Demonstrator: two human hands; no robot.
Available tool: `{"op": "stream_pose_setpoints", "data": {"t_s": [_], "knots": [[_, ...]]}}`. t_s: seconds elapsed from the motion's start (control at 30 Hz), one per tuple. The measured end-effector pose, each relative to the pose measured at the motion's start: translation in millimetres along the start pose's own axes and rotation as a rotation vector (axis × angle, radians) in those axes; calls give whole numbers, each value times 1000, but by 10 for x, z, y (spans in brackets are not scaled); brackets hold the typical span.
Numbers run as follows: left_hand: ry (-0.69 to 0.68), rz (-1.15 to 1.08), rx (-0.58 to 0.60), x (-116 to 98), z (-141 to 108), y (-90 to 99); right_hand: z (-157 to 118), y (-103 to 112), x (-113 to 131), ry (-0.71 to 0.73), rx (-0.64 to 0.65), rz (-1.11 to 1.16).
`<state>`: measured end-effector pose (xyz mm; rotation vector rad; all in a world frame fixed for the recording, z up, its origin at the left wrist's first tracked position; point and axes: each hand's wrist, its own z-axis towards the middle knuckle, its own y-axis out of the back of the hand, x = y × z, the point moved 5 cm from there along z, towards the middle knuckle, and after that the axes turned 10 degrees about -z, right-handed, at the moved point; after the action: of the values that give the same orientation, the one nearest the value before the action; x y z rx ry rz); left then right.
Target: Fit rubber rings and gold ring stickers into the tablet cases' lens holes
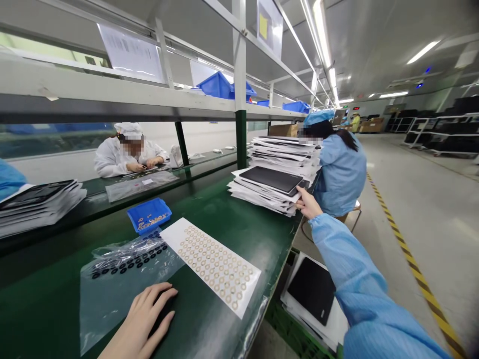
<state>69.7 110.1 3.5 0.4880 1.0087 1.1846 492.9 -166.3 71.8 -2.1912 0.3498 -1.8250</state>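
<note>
Left hand (144, 319), fingers pressed together, curves over a dark object (163, 309) at the edge of a clear plastic bag (101, 304) of black rings (129, 262), beside a white sheet of tan rings (213, 264), its rows still full. Right hand (307, 203), fingers spread, touches a tall stack of black slabs in white sheets (264, 192) at the far right edge of the green bench (232, 224).

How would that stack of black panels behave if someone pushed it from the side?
The stack of black panels would probably slide apart rather than tip: it is low and wide, but its white sheets already sit unevenly. The top panel looks smooth and stiff, so likely slippery. Beside the right hand, the bench edge is close, so pieces could fall.
</note>
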Motion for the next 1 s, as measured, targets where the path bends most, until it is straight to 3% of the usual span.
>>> {"op": "stream_pose_setpoints", "data": {"t_s": [0.37,0.8,1.0], "knots": [[10,-6,16,-50,11,25,9,-235,316,-53,87,94],[6,-9,6,-24,21,9,52,-291,89,-99,0,-1],[23,-21,30,-9,24,-10,59,-337,73,-71,31,-12]]}}
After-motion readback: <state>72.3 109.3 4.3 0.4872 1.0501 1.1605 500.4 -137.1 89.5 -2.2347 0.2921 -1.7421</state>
